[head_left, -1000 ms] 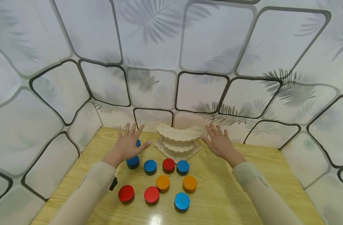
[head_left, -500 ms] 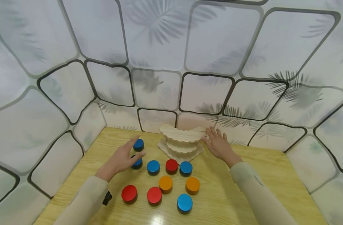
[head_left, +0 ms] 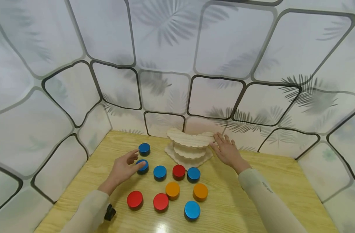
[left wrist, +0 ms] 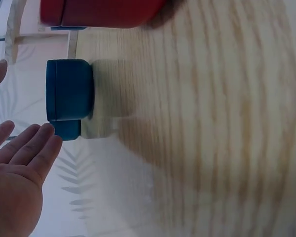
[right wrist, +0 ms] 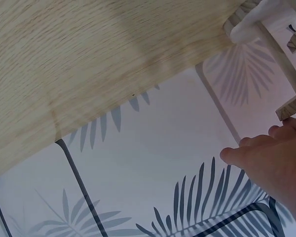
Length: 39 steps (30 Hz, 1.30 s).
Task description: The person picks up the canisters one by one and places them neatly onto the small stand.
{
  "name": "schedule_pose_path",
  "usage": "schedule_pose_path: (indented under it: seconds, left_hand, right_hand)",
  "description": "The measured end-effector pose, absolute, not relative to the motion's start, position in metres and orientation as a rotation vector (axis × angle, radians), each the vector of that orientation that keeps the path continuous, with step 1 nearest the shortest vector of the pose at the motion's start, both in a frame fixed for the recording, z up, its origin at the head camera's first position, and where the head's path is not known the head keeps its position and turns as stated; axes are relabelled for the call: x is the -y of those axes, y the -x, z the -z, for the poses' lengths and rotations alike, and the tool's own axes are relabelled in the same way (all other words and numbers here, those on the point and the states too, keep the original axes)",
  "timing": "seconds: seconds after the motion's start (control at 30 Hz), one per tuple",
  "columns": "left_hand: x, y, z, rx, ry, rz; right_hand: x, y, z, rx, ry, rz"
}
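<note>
My left hand point(head_left: 120, 170) hovers at two round blue lidded tins on the left, fingers loosely bent and the thumb over the nearer tin point(head_left: 143, 171). The farther blue tin point(head_left: 144, 149) stands just beyond the fingertips. In the left wrist view the fingers lie beside a blue tin point(left wrist: 71, 91) and grip nothing; contact is hard to tell. At the back, a scalloped wooden tiered stand point(head_left: 190, 139) stands against the wall. With outstretched fingers, my right hand point(head_left: 227, 151) touches the right end of its top tier, also visible in the right wrist view as a wooden edge point(right wrist: 292, 107).
In front of the stand sit a dark red tin point(head_left: 178, 171) and blue tins point(head_left: 160, 172). Nearer are two orange tins point(head_left: 200, 191), two red tins point(head_left: 135, 199) and another blue tin point(head_left: 192, 210). A patterned wall point(head_left: 166, 87) encloses the wooden table point(head_left: 238, 207).
My left hand has come down from beside the stand's left to the blue tins, its spread fingers now bent. My right hand stays at the stand's right end. The view shifts slightly.
</note>
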State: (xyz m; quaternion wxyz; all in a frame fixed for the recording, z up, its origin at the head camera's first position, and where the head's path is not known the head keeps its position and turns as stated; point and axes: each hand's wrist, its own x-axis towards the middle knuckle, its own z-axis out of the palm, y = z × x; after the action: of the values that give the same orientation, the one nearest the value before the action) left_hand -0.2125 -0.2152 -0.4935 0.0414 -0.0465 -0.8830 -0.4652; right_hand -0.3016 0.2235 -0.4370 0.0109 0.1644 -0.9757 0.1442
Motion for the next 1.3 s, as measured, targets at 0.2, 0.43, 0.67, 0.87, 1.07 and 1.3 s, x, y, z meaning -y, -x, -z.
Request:
schedule_pose_path:
  seconds: [0.2,0.43,0.67,0.87,1.07,1.3]
  left_hand:
    - [0.218,0.213,0.501,2.669,0.093,1.52]
    - [0.22,0.212,0.506,2.734,0.047,1.552]
    - [0.219,0.21,0.512,2.783,0.038,1.49]
    - [0.219,0.21,0.515,2.781,0.045,1.494]
    - [0.221,0.21,0.518,2.778,0.046,1.53]
    - [0.223,0.211,0.521,2.772,0.094,1.542]
  right_hand:
    - [-0.224,0.3,0.438,3.038,-0.518,-0.46]
    - [-0.225,0.3,0.438,3.028,-0.527,-0.467]
    - [-0.225,0.303,0.44,3.023,-0.526,-0.426]
    - [-0.224,0.304,0.44,3.025,-0.523,-0.398]
    - [-0.223,0.304,0.439,3.026,-0.517,-0.391]
    - [-0.224,0.303,0.44,3.022,-0.506,-0.406]
